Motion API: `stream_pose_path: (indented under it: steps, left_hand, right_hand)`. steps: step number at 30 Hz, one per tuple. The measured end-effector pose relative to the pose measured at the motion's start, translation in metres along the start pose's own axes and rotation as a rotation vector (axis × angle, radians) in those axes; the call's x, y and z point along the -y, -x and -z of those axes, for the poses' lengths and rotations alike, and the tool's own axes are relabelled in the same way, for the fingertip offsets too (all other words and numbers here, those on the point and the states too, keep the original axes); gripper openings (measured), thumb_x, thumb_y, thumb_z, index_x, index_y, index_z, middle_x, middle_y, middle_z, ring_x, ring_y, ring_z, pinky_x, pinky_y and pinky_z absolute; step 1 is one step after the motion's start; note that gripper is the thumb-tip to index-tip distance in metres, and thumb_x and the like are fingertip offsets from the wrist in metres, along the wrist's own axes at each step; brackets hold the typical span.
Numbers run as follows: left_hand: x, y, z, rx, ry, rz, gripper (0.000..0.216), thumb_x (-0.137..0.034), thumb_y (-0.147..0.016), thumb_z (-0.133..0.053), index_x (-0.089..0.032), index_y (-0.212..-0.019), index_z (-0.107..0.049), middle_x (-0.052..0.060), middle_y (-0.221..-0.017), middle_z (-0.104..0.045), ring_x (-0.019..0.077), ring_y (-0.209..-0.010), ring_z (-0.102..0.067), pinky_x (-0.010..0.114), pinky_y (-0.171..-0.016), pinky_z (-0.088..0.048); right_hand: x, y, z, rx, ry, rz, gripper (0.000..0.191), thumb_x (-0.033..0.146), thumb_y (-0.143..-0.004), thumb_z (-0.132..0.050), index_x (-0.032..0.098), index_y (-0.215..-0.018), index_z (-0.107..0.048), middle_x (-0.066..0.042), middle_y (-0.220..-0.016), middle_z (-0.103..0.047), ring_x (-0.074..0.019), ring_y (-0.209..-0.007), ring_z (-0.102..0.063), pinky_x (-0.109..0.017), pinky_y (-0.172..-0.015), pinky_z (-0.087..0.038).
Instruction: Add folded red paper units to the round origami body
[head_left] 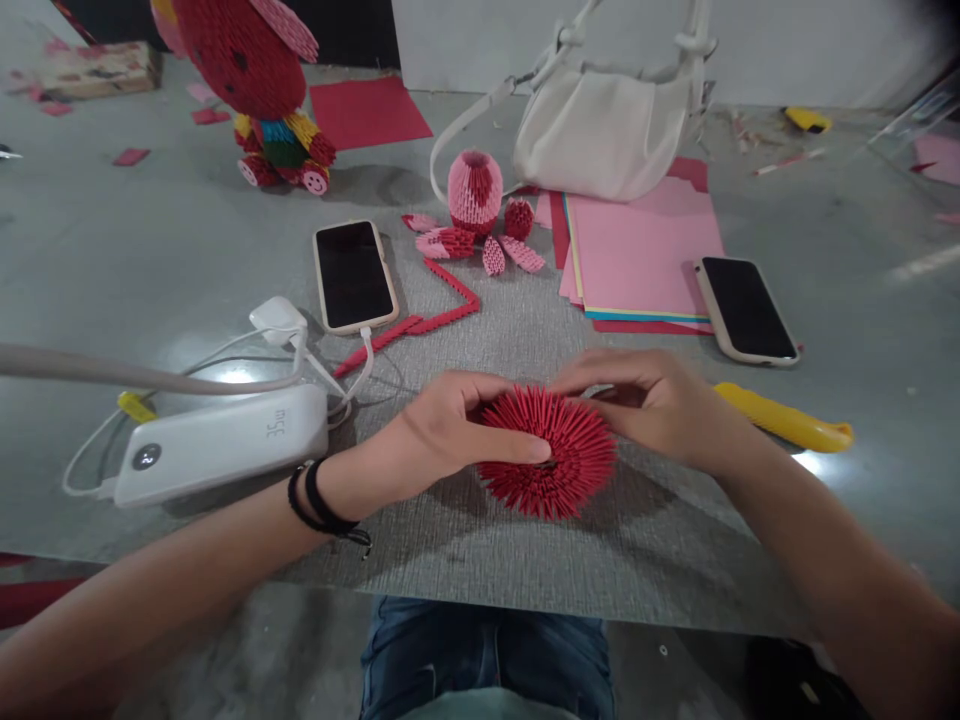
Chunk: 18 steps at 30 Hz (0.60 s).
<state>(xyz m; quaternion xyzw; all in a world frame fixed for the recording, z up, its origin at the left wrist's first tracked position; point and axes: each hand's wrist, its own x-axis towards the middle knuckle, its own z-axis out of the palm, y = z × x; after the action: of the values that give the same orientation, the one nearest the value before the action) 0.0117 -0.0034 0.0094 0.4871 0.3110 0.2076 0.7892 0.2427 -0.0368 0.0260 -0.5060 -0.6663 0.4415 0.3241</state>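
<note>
A round, spiky piece made of many folded red paper units (577, 455) is between my hands, just above the grey mat near the table's front edge. My left hand (469, 425) grips it from the left, its thumb lying across the top by the centre and its fingers out of sight behind. At the upper right rim, the bent fingers of my right hand (637, 400) are pressed close to the piece. Whether a small paper unit sits in those fingertips is hidden. Beyond lies a zigzag chain of red paper units (450, 320).
A white power bank (217, 450) with cables and a phone (355, 278) lie left. Pink paper sheets (645, 250), a second phone (748, 310) and a yellow cutter (787, 418) are right. Behind stand a pink paper vase (475, 190), a red paper figure (247, 80) and a white handbag (607, 130).
</note>
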Motion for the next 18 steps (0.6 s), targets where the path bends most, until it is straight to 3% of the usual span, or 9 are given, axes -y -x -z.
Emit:
stream_pose_path:
  steps: [7,12,18]
  left_hand:
    - [-0.009,0.001,0.000,0.086,-0.121,0.029,0.029,-0.008,-0.069,-0.089,-0.018,-0.097,-0.084,-0.001,-0.087,-0.081,0.0096,-0.078,-0.071,0.016,-0.074,-0.055]
    - [-0.012,0.003,0.001,0.109,-0.214,0.014,0.032,-0.015,-0.075,-0.088,-0.018,-0.106,-0.083,0.002,-0.094,-0.082,0.0126,-0.084,-0.074,0.021,-0.082,-0.057]
    - [-0.012,0.004,0.001,0.103,-0.267,0.002,0.030,-0.014,-0.074,-0.088,-0.020,-0.103,-0.083,0.000,-0.092,-0.081,0.0103,-0.078,-0.071,0.017,-0.074,-0.057]
  right_hand:
    - [0.001,0.003,-0.003,0.034,-0.001,-0.043,0.009,0.031,-0.086,-0.075,0.027,-0.088,-0.083,-0.004,-0.093,-0.079,-0.0206,-0.085,-0.072,-0.032,-0.071,-0.059]
    - [0.003,0.001,-0.001,-0.078,-0.014,-0.025,0.007,0.033,-0.085,-0.080,0.026,-0.083,-0.079,0.001,-0.079,-0.075,-0.0139,-0.070,-0.068,-0.024,-0.062,-0.057]
    - [0.007,0.003,0.000,-0.108,-0.023,-0.024,0.005,0.033,-0.083,-0.083,0.028,-0.084,-0.082,0.002,-0.078,-0.077,-0.0116,-0.068,-0.069,-0.019,-0.057,-0.056]
